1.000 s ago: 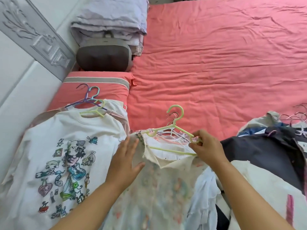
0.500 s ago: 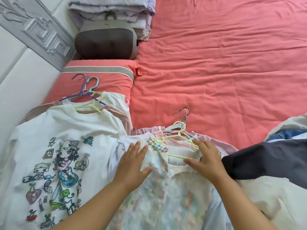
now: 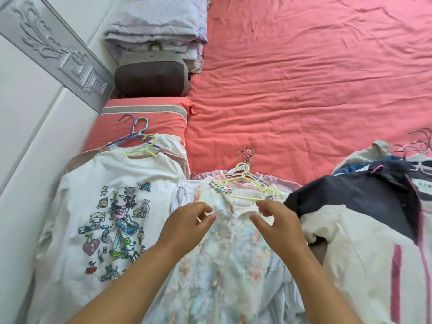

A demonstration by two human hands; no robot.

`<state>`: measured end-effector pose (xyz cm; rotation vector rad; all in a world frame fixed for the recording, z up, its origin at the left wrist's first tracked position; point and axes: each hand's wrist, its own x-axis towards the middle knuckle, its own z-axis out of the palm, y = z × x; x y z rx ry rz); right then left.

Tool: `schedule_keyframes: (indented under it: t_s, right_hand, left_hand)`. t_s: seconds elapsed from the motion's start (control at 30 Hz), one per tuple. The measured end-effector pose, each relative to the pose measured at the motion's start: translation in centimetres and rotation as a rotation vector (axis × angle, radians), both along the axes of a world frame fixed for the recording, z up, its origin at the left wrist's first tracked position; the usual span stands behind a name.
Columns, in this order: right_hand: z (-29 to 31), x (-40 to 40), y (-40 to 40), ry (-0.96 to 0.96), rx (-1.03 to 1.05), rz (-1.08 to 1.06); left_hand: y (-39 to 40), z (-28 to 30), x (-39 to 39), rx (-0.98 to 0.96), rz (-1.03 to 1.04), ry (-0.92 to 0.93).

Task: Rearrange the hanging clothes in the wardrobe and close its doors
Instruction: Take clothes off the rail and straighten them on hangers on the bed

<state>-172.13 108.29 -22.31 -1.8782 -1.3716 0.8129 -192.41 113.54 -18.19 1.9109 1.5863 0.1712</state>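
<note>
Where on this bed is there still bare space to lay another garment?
The coral sheet lies bare beyond the three clothes piles, right of the pillow and folded blanket. The near edge is crowded: cartoon T-shirt, floral dress, dark garment.

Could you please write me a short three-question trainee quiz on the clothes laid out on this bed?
1. True or false: the cartoon T-shirt lies to the left of the pastel floral garment.
2. What colour is the hanger in the floral garment: A purple, B yellow-green, C black?
3. Which garment are the left hand and right hand working on?

Key: 1 true. 2 B. 3 the floral garment, at its collar.
</note>
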Motion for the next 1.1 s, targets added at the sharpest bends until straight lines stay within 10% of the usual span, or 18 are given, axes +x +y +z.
schedule_keyframes:
  t_s: [0.33,1.1]
  right_hand:
    - [8.6,-8.8,-12.6,0.034,-0.015,-0.205]
    - [20.5,-36.8,-47.1,-0.134,0.046,-1.365]
  left_hand:
    - [-8.3,6.9,-7.3,0.038,-0.189,-0.105]
    - [-32.3,15.0,-14.4,-0.012,-1.487,-0.553]
